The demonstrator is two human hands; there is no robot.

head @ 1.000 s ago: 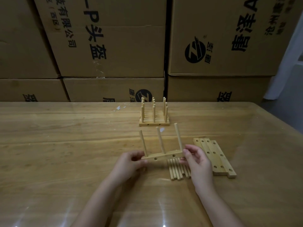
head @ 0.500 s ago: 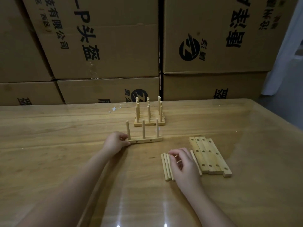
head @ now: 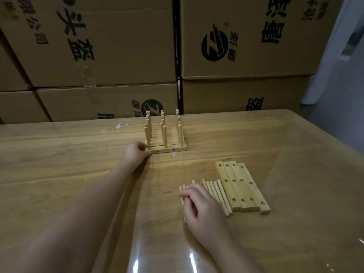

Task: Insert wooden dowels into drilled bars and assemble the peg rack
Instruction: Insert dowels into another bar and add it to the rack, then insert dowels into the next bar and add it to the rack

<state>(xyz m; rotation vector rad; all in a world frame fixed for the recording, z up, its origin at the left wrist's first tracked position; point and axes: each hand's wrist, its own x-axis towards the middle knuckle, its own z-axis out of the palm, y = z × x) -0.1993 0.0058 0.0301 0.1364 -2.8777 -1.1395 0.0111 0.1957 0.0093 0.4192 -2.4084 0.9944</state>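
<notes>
At frame centre, a pegged bar (head: 166,151) is held by the left hand (head: 136,153) against the finished rack rows (head: 164,133); lower right, loose dowels (head: 215,191) are fingered by the right hand (head: 201,205), nothing visibly gripped, and four drilled bars (head: 241,186) are left unfilled.

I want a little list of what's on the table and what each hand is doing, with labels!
left hand: touching the left end of the front pegged bar, pushed up against the peg rack
right hand: resting on the loose dowels
drilled bars: four, flat, side by side, right of the dowels, holes empty
table: wooden, glossy
behind: stacked cardboard boxes
</notes>
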